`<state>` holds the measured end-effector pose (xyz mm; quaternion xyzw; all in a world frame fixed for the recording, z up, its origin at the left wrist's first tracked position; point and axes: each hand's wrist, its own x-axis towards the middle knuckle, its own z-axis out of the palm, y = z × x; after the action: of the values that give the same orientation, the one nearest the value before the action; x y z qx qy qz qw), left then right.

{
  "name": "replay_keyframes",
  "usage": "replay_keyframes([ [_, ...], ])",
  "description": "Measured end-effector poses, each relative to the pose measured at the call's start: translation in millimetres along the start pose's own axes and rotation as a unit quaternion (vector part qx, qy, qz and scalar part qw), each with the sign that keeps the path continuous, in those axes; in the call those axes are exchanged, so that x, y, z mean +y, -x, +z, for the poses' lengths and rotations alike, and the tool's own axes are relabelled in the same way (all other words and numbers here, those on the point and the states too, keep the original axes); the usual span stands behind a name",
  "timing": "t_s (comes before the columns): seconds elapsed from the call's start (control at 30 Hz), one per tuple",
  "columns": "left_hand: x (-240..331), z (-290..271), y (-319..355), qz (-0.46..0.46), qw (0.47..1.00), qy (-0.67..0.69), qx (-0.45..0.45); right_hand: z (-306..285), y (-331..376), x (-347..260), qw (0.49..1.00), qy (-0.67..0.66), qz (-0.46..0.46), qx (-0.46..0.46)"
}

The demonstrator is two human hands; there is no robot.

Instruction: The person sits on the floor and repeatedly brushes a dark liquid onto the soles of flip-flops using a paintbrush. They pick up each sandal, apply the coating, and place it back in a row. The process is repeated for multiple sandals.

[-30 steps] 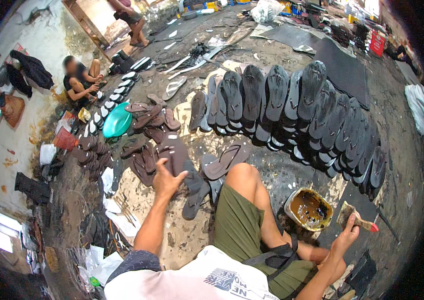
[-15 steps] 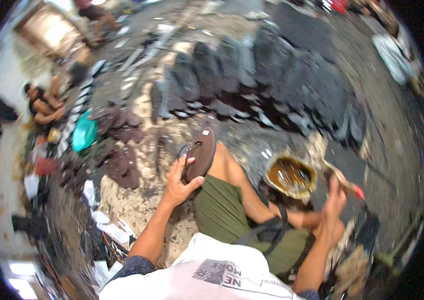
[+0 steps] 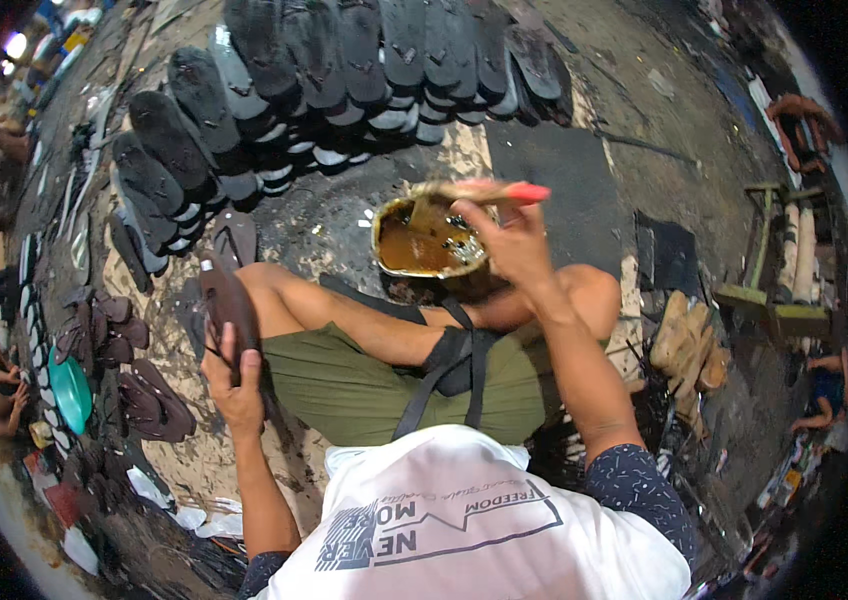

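Here, the left hand (image 3: 235, 385) is gripping a brown flip-flop (image 3: 228, 300) pointing lengthwise forward-left; the right hand (image 3: 517, 245) is clutching a paintbrush (image 3: 489, 190); printed lettering (image 3: 399, 543) is crossing the white T-shirt (image 3: 484, 460).

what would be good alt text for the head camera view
A person sitting cross-legged holds a dark brown flat sandal in the left hand and a wooden-handled, red-tipped brush in the right hand, above a yellowish-rimmed tub of glossy brown liquid. Beyond the tub stand curved rows of black flip-flops.
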<state>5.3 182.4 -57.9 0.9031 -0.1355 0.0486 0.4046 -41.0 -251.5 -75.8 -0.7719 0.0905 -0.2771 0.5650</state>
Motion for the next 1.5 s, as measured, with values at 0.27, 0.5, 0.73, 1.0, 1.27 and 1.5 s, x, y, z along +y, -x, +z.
replay_keyframes([
  [0.27, 71.0, 26.7, -54.1, -0.164, 0.76, 0.621, -0.096, -99.5, -14.8, -58.9, 0.978, 0.173, 0.117, 0.017],
  [0.5, 144.2, 106.0, -36.5, -0.255, 0.576, 0.733, -0.257, 47.5, -44.6, -126.6, 0.987, -0.15, -0.005, 0.054],
  [0.73, 141.7, 110.5, -37.6, -0.171, 0.596, 0.746, -0.244, 49.4, 12.9, -121.9, 0.987, -0.153, -0.042, -0.015],
  [1.0, 136.3, 97.4, -22.9, -0.183, 0.67, 0.699, -0.17, 33.1, -19.9, -112.1, 0.985, -0.149, 0.006, 0.085],
  [1.27, 147.1, 95.9, -20.7, -0.154, 0.623, 0.74, -0.203, 27.7, -56.9, -124.6, 0.985, -0.059, -0.155, 0.04],
  [1.5, 139.9, 102.2, -78.3, -0.174, 0.546, 0.804, -0.158, 79.4, 51.9, -122.9, 0.988, -0.134, -0.022, -0.074],
])
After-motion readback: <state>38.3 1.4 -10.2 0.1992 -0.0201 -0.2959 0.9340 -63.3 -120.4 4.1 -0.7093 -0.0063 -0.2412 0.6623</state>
